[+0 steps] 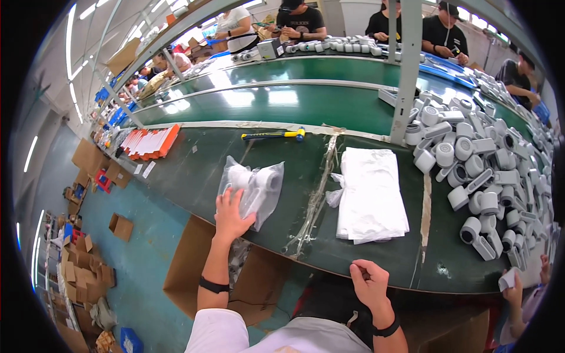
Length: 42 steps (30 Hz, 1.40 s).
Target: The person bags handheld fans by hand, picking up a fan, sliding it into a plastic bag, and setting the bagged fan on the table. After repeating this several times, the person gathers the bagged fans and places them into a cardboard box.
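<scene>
A clear plastic bag [272, 183] with white rounded devices inside lies on the dark green table [203, 173], left of centre. My left hand [234, 216] rests on the near left side of this bag, its fingers spread. My right hand [371, 282] hovers at the table's front edge with the fingers curled in and nothing showing between them. Just beyond it lies a stack of flat white plastic bags [372, 194]. A crumpled bit of clear plastic [334, 197] touches the stack's left side.
Many white camera-like devices [465, 150] are heaped at right. A yellow-and-blue hammer [273, 135] and orange-edged cartons [150, 142] lie toward the back. An opened cardboard box [191, 267] stands below the table edge. Co-workers sit beyond the conveyor [329, 112]; another person's hand [514, 286] is at lower right.
</scene>
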### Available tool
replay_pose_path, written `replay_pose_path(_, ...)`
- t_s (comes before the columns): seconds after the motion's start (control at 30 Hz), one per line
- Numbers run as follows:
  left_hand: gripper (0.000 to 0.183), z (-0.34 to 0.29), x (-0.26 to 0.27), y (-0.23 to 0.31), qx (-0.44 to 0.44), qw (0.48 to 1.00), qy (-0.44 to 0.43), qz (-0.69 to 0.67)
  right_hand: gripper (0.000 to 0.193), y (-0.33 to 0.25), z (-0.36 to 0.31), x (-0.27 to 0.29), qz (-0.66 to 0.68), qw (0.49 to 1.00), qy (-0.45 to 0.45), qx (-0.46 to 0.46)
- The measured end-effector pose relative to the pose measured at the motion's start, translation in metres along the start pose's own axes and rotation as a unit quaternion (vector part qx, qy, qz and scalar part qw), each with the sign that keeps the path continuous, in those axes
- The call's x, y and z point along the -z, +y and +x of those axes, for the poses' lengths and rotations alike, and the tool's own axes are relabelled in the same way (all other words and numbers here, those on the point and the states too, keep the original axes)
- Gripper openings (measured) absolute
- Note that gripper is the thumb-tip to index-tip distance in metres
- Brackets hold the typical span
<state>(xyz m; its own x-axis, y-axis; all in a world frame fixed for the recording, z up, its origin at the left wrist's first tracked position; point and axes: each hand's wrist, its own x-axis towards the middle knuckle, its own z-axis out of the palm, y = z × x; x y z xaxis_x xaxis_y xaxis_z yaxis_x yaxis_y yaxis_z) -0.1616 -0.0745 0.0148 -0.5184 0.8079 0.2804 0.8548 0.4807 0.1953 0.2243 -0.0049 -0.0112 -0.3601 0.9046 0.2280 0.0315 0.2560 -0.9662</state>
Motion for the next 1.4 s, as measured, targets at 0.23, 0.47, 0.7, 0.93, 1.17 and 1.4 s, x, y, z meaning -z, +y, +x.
replay_pose_path(0.23,0.066,0.019,-0.027,-0.011,0.011,0.999,0.051,-0.003,0.006,-0.002,-0.029,0.074,-0.114,0.98,0.162,0.007)
replay_pose_path(0.47,0.073,0.017,0.015,0.014,0.01,0.992,0.09,0.089,0.01,-0.025,-0.045,0.177,-0.177,0.898,0.403,0.028)
replay_pose_path(0.7,0.046,-0.009,0.063,0.165,-0.242,0.934,-0.001,-0.263,0.037,-0.042,-0.008,0.266,-0.546,0.772,0.323,0.039)
replay_pose_path(0.93,0.025,-0.001,-0.004,0.262,-0.395,0.893,-0.03,-0.213,0.044,-0.008,0.014,0.297,-0.632,0.746,0.192,-0.083)
replay_pose_path(1.17,0.018,0.0,-0.011,0.253,-0.385,0.899,-0.024,-0.209,0.029,-0.035,0.001,0.272,-0.458,0.873,0.164,-0.024)
replay_pose_path(1.4,0.015,-0.006,0.002,0.266,-0.394,0.896,-0.022,-0.201,0.034,-0.027,-0.012,0.235,-0.008,0.974,0.187,-0.126)
